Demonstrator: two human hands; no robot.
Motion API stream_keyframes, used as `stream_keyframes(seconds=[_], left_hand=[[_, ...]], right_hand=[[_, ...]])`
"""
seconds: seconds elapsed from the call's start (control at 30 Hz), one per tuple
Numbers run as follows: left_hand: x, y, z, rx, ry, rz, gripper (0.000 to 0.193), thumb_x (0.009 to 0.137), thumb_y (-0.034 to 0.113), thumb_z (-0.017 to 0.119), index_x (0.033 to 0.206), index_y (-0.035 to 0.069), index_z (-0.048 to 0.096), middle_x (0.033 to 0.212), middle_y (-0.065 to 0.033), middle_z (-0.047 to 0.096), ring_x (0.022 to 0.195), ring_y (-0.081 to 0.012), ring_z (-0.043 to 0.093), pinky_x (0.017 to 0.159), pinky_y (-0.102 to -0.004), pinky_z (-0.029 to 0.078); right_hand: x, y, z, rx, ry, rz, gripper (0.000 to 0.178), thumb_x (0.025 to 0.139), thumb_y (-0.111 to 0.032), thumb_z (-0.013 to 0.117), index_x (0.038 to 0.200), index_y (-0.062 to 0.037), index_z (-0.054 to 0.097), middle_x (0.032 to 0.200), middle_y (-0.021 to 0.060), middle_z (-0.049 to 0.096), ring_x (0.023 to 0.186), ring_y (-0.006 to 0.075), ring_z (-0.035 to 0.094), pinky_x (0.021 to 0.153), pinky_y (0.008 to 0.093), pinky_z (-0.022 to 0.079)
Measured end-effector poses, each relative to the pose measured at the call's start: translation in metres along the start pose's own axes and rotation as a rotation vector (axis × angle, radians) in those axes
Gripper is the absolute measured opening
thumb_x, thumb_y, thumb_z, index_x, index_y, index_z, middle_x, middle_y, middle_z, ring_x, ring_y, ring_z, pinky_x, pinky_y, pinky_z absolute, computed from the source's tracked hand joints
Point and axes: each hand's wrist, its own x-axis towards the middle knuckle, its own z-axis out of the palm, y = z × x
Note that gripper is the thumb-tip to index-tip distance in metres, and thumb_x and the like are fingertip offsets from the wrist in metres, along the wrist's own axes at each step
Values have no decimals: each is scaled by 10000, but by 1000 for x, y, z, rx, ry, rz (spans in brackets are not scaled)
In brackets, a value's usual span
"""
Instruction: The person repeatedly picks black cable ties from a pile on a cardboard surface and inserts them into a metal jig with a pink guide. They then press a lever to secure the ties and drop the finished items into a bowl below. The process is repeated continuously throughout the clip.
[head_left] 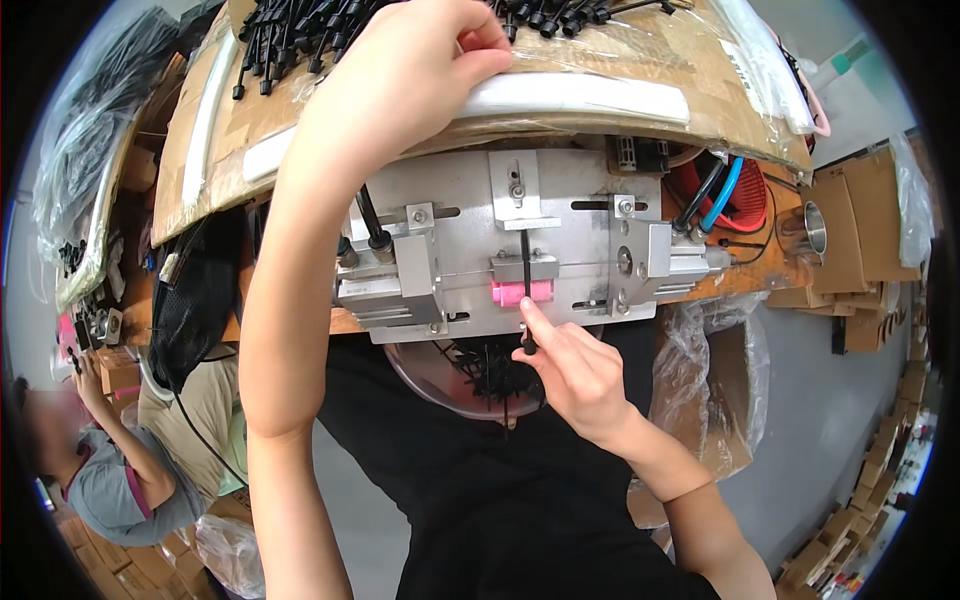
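My right hand [585, 382] pinches a thin black rod [527, 265] between thumb and index finger, near its thicker lower end. The rod lies lengthwise over a grey metal fixture [465, 205], its far end at a small bracket [516, 190]. Under it, on the fixture, sits a bright pink block [510, 292]. My left hand [430, 70] reaches over the cardboard to a pile of black rods with knobbed ends [290, 40]. Its fingers are curled in toward the thumb; what they hold, if anything, is hidden.
Cardboard with white foam strips [590, 97] overhangs the fixture. Metal cylinders with black and blue hoses [722, 195] flank it. Below is a clear bowl [415, 375] of black rods. A red basket [745, 200] and a plastic-lined box [700, 390] stand right; another person [130, 470] sits left.
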Motion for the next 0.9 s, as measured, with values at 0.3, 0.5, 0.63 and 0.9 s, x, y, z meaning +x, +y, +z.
stream_keyframes(seconds=[0.3,0.5,0.63,0.9], left_hand=[[-78,0,-1,88,291,72,259,783,-50,674,1033,18,684,843,-40,588,722,-151,525,698,-275,450],[-153,40,59,104,310,38,764,700,-114,708,1422,7,489,939,-96,565,852,-217,542,768,-347,462],[-180,53,103,289,164,104,611,750,3,620,1348,-73,514,984,-99,540,828,-230,518,740,-325,442],[-175,54,133,325,102,14,701,737,-19,608,1411,-79,426,971,-95,494,841,-231,491,769,-329,460]], right_hand=[[135,11,-61,-412,54,-278,355,787,-28,742,1134,11,680,957,151,706,710,249,649,658,325,539],[265,52,-76,-564,-211,-407,202,852,-132,673,1008,-5,698,812,197,685,774,317,677,673,385,531],[260,20,-105,-129,-34,-94,215,904,-160,664,1012,23,693,848,155,709,706,201,685,530,242,500],[168,17,-154,406,208,-93,258,969,-146,599,1178,5,606,1016,188,689,691,163,615,602,233,467]])
